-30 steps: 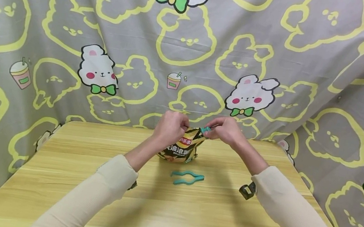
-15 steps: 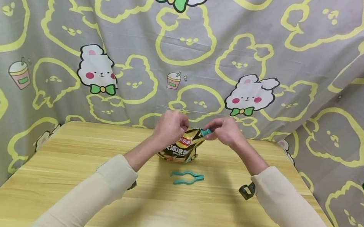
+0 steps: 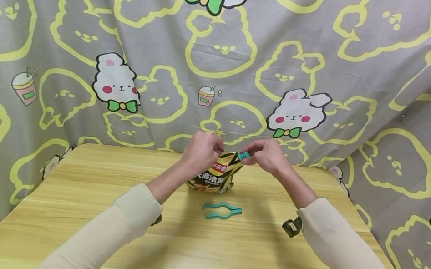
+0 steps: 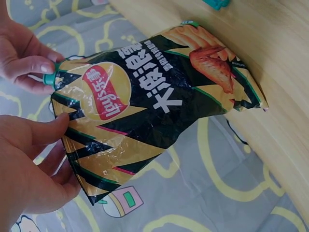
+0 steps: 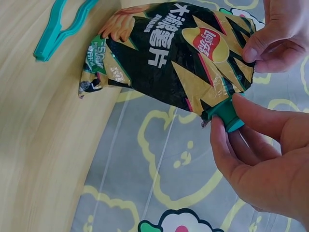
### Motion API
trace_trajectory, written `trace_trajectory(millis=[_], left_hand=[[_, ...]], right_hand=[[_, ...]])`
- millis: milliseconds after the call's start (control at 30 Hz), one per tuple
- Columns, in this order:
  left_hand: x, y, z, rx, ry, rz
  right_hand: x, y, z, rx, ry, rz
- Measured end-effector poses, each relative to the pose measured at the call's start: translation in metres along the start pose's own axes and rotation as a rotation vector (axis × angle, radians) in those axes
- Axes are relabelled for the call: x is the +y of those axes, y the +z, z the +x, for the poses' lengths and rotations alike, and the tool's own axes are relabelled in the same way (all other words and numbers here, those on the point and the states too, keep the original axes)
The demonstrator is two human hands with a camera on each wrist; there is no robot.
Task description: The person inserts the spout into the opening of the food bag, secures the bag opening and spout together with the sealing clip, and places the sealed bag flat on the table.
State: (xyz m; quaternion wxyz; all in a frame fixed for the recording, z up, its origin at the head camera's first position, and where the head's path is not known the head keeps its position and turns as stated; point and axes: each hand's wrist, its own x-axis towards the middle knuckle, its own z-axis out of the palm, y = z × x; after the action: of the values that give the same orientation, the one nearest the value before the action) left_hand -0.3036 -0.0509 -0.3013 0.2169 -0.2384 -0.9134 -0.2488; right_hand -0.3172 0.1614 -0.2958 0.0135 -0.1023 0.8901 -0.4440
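Observation:
A black-and-gold bag of potato chips [image 3: 211,177] stands on the table, its top edge raised. My left hand [image 3: 202,151] pinches that top edge between thumb and fingers, seen closely in the left wrist view. At the top corner on the other side, my right hand [image 3: 266,155] grips a teal bag clip [image 5: 227,113], thumb and fingers around its end. The clip sits over the corner of the bag; how far it reaches along the edge is hidden. A second teal bag clip [image 3: 223,211] lies spread apart on the table in front of the bag.
The pale wooden table [image 3: 101,238] extends on all sides of the bag. Behind it hangs a grey curtain [image 3: 162,44] with yellow outlines and cartoon rabbits. A dark wrist-worn device [image 3: 292,226] shows beneath the right sleeve.
The right fingers and the clip at the bag's corner have shifted slightly. My left hand, the bag and the second clip have stayed in place.

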Motion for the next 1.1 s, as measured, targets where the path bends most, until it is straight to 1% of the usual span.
trace_trajectory(millis=[167, 433, 800, 1100], left_hand=[[0.0008, 0.0004, 0.0001, 0.005, -0.004, 0.008], [0.0011, -0.0004, 0.0002, 0.000, -0.007, -0.002], [0.0005, -0.0001, -0.0005, -0.007, -0.022, 0.000], [0.0005, 0.0008, -0.0010, 0.008, -0.006, -0.013]], right_hand=[[0.0010, 0.0007, -0.0001, 0.010, -0.005, 0.029], [0.0060, 0.0004, -0.0005, 0.028, -0.046, -0.011], [0.0050, 0.0004, -0.0017, 0.028, -0.051, -0.039], [0.0030, 0.0020, -0.0030, 0.032, -0.056, -0.040]])
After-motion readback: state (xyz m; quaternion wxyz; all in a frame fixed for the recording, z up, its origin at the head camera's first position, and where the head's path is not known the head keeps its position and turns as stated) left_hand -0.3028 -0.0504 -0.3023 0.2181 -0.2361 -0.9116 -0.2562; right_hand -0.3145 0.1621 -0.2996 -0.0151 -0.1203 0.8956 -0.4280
